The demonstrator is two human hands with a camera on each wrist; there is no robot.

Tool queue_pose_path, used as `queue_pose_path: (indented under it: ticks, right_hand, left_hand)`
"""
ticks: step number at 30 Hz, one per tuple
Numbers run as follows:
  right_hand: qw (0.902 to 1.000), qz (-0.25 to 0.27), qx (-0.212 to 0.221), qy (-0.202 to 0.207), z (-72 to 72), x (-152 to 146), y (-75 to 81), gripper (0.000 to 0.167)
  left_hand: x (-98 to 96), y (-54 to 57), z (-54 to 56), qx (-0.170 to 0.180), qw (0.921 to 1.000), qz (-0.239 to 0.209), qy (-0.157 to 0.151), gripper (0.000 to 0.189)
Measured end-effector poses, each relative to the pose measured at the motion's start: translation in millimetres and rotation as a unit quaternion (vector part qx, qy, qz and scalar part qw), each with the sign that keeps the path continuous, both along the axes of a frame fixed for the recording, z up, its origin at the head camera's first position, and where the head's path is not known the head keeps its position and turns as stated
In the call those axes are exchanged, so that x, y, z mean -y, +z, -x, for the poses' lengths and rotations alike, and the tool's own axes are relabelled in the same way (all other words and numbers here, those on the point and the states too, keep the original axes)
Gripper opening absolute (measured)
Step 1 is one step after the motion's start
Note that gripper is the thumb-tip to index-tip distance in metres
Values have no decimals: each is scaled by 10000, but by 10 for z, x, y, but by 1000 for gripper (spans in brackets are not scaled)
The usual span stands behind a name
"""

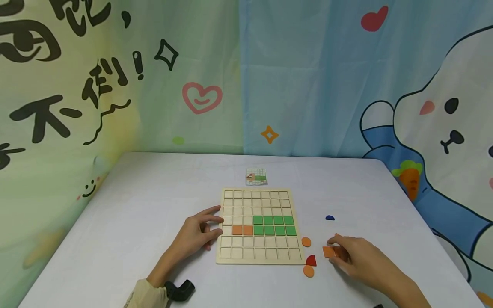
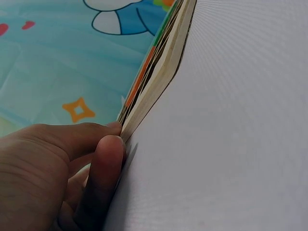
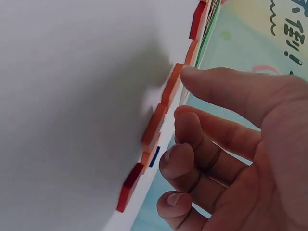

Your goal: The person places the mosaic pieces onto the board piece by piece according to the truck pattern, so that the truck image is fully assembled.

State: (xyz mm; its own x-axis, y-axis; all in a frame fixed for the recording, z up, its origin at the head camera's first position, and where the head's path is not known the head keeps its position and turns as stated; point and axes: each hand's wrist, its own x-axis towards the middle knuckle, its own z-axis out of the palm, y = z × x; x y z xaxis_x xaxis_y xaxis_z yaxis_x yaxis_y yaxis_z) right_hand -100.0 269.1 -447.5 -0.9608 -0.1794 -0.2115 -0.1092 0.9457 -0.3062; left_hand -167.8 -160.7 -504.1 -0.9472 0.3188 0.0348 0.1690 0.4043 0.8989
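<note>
1. Orange square (image 1: pixel 328 252): on the table right of the board, between right thumb and index finger, partly hidden by the hand. Probably light, stiff, a bit slick, hard to break; best taken by opposite edges, since it looks thin.
2. Right hand (image 1: pixel 362 259): reaches in from lower right, palm down, thumb and index apart about the square, other fingers curled. Can't tell if it grips or only touches.
3. Board (image 1: pixel 258 257): flat, wood-coloured, gridded; likely stiff, light enough to slide, so hold by the rim. Bears green tiles (image 1: pixel 268 220) in two rows, plus two orange tiles (image 1: pixel 237 230) left of the lower row.
4. Left hand (image 1: pixel 196 233): at board's left edge, fingers loosely extended, fingertips touching the rim; nothing enclosed.
5. Between board and right hand: orange discs (image 1: pixel 306 242), red piece (image 1: pixel 311 260). Blue half-disc (image 1: pixel 330 217) farther back.
6. Picture card (image 1: pixel 256 176): just beyond board's far edge.
</note>
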Motion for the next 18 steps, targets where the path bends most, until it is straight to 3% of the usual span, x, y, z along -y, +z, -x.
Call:
queue_pose_path:
  ticks: [18]
  right_hand:
    - [9999, 74, 138, 12, 17, -88, -56, 26]
  left_hand:
    - [2, -11, 1, 53, 10000, -1, -4, 32]
